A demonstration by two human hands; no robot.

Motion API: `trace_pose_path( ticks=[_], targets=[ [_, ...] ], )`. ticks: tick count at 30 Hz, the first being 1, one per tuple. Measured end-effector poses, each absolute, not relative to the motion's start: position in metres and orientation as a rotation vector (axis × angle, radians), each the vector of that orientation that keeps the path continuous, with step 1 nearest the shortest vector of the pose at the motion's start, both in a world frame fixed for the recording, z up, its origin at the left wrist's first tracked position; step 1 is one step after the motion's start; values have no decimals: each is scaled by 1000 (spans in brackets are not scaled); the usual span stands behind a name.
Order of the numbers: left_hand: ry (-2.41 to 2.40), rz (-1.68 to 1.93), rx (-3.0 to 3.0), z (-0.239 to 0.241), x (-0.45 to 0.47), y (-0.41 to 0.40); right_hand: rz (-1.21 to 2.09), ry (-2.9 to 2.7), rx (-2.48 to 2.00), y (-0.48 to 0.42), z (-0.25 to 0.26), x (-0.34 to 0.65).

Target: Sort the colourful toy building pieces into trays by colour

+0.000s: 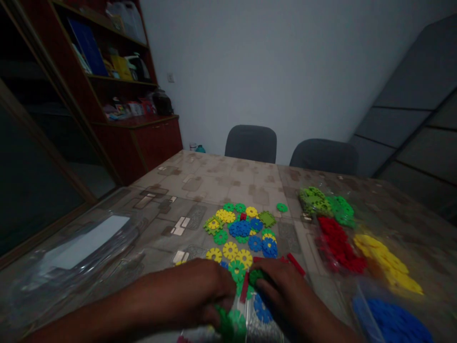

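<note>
My left hand [209, 283] is at the near edge of the table, fingers curled down round a green plastic piece [223, 323]. Opposite it, my right hand [280, 281] pinches another green gear-shaped piece [256, 276]. Between the two hands lie a red strip [244, 288], a green toothed disc [237, 269] and a blue toothed disc [262, 308]. Just beyond them, yellow discs [230, 250], blue discs [240, 229] and green discs [220, 237] lie loosely spread. The fingertips are blurred and partly hidden.
On the right sit clear bags of green pieces [316, 201], red pieces [339, 243] and yellow pieces [387, 259], with a tub of blue pieces [396, 319]. A clear plastic package [85, 243] lies left. Two grey chairs [251, 140] stand behind the patterned table [228, 176].
</note>
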State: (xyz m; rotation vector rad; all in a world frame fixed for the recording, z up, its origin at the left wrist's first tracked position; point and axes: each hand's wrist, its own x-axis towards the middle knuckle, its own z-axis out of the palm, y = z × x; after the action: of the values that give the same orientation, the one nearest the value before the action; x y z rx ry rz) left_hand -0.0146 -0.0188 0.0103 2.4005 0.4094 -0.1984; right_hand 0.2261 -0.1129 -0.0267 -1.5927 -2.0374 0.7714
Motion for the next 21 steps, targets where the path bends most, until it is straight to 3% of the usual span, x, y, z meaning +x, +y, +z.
trace_pose_path(
  ticks=[5,11,21],
  targets=[
    [613,-67,2394,29,-38,28,789,-2052,-1637,-92,-12,200],
    [731,-323,2238,26,-41,36,794,-2065,-1796,-85,-16,189],
    [655,-24,2274,3,-25,36,810,-1896,-1786,-88,-25,197]
  ],
)
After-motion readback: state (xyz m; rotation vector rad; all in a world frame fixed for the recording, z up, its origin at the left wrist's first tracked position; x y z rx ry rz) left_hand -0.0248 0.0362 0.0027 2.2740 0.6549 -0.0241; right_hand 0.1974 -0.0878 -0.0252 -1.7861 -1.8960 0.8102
